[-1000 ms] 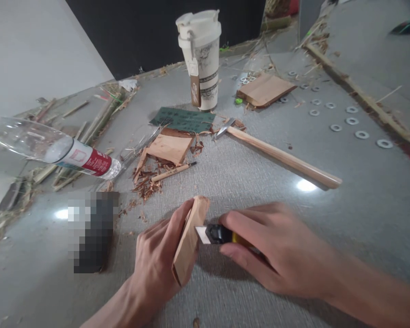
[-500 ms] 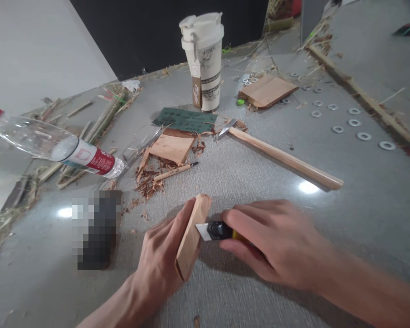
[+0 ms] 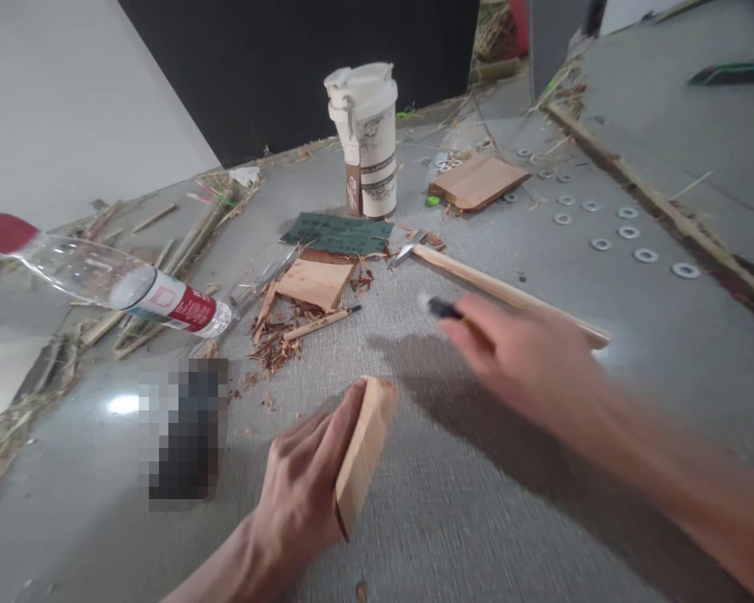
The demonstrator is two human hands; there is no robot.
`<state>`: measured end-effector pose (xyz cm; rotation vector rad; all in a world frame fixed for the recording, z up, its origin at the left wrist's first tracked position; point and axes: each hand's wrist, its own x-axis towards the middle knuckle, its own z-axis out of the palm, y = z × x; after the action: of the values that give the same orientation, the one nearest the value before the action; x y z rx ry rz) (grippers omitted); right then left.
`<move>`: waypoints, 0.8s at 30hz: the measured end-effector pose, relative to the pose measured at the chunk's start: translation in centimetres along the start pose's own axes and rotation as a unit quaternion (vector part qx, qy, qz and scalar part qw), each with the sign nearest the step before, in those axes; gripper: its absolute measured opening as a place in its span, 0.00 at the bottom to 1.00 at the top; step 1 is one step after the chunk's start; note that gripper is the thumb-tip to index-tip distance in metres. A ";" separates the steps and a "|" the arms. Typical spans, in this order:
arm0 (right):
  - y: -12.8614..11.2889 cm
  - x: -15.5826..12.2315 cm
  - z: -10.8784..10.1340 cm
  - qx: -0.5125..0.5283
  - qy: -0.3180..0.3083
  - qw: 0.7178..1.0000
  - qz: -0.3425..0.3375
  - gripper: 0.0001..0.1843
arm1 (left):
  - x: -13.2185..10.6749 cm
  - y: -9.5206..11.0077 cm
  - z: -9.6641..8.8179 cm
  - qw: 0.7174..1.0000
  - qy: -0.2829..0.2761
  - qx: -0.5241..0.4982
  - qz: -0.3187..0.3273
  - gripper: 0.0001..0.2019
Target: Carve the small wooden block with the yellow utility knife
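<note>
My left hand (image 3: 302, 490) grips a small light-brown wooden block (image 3: 364, 448) and stands it on edge on the grey table (image 3: 452, 536). My right hand (image 3: 521, 356), blurred by motion, is raised above the table to the right of and beyond the block. Its fingers are closed on a black and yellow utility knife (image 3: 443, 308), whose tip points toward the far left. The blade is away from the block, near a long wooden-handled hammer (image 3: 503, 289).
Beyond the block lie a second wood piece (image 3: 314, 283), shavings, a pencil (image 3: 320, 322) and green sandpaper (image 3: 339, 233). A cream lidded cup (image 3: 365, 138) stands behind. A plastic bottle (image 3: 113, 285) lies at the left, washers (image 3: 628, 233) at the right, a pixelated dark object (image 3: 185, 427) nearby.
My right hand has lifted the knife off the block's edge and swung it up and away toward the hammer. My left hand still holds the block on edge.
</note>
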<state>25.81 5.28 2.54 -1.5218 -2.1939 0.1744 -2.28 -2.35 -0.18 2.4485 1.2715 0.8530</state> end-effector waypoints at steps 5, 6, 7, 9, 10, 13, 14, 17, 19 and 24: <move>0.7 0.8 -0.2 0.041 0.013 0.999 0.018 0.18 | -0.4 -0.6 -0.3 0.998 -0.004 -0.025 -0.053 0.32; -0.1 0.4 -0.2 0.067 0.000 0.998 -0.011 0.18 | -0.4 -0.7 -0.4 0.997 -0.007 -0.024 -0.068 0.32; -1.0 -0.1 -0.2 0.091 -0.016 0.995 -0.038 0.19 | -0.3 -0.7 -0.4 0.996 -0.010 -0.022 -0.080 0.32; -2.7 -1.1 -0.1 0.134 -0.045 0.986 -0.084 0.18 | -0.1 -0.7 -0.5 0.996 -0.012 -0.018 -0.091 0.31; -3.4 -1.5 0.0 0.151 -0.057 0.982 -0.103 0.17 | 0.1 -0.6 -0.5 0.996 -0.010 -0.018 -0.087 0.30; -4.5 -2.2 0.2 0.181 -0.075 0.971 -0.140 0.15 | 0.5 -0.4 -0.6 0.998 0.001 -0.020 -0.059 0.30; -4.6 -2.3 0.2 0.186 -0.076 0.969 -0.146 0.15 | 0.6 -0.3 -0.6 0.998 0.005 -0.017 -0.052 0.31; -4.6 -2.3 0.3 0.196 -0.081 0.966 -0.151 0.16 | 0.9 -0.1 -0.7 0.999 0.000 -0.005 -0.051 0.29; -4.6 -2.4 0.3 0.197 -0.088 0.965 -0.146 0.16 | 1.0 0.0 -0.7 0.999 0.000 0.004 -0.048 0.28; -4.6 -2.6 0.3 0.194 -0.102 0.965 -0.141 0.15 | 1.2 0.2 -0.8 0.999 -0.005 0.013 -0.038 0.28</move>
<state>22.47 1.16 3.17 -1.0043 -2.3317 0.6507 -2.15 -1.55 1.00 2.4027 1.3715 0.8087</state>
